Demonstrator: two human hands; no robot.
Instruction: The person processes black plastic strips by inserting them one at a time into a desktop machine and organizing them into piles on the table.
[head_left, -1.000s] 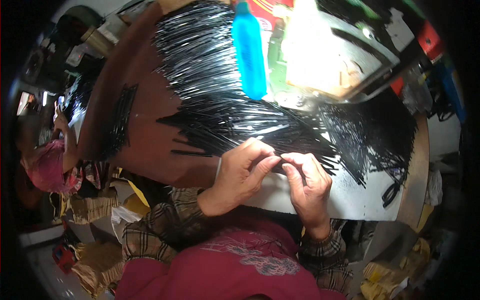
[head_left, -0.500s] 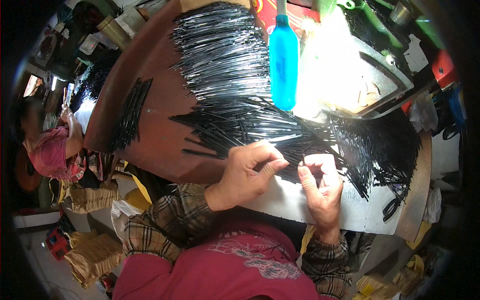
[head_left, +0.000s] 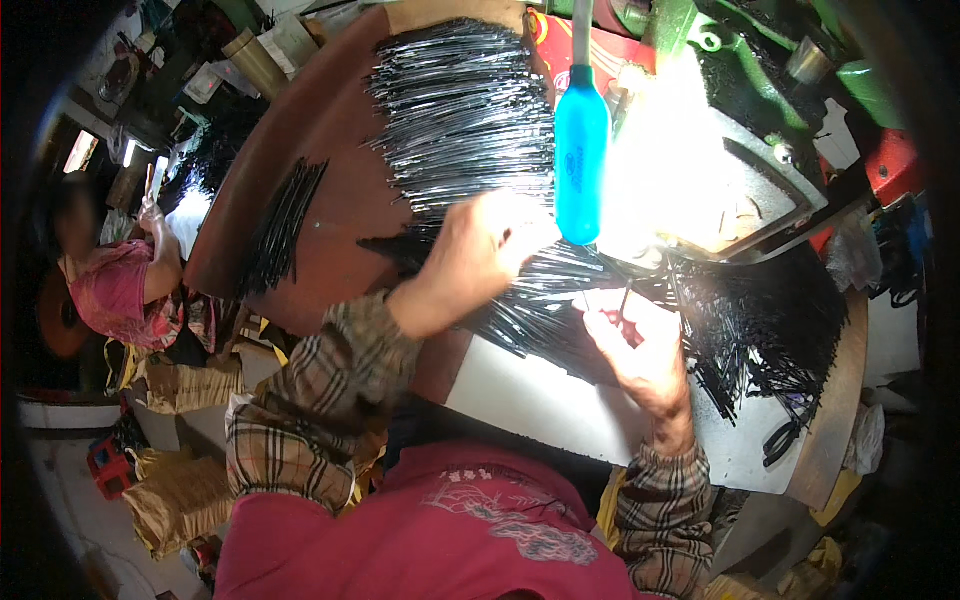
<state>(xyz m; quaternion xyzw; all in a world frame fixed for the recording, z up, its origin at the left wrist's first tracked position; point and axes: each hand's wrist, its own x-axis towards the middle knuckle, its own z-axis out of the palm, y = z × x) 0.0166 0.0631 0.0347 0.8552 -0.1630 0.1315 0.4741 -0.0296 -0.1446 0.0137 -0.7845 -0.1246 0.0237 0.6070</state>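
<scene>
My left hand (head_left: 480, 255) is raised over a wide pile of thin black strips (head_left: 460, 110) on a brown board (head_left: 340, 150). Its fingers are curled in bright glare just left of a blue handle (head_left: 581, 160), and what they hold is washed out. My right hand (head_left: 635, 345) rests lower on a white sheet (head_left: 540, 400) and pinches one thin black strip (head_left: 624, 300) that points up. More black strips (head_left: 540, 310) lie fanned out between the two hands.
A green machine (head_left: 760, 60) with a brightly lit metal bed (head_left: 700, 190) stands behind the blue handle. A tangled heap of black strips (head_left: 770, 330) lies at the right. A small bundle (head_left: 280, 225) sits on the board's left. Another person in pink (head_left: 115, 295) works at far left.
My left hand has left the right hand and moved up toward the blue handle. The right hand stayed low, now holding a single strip upright. The view has shifted closer to the machine.
</scene>
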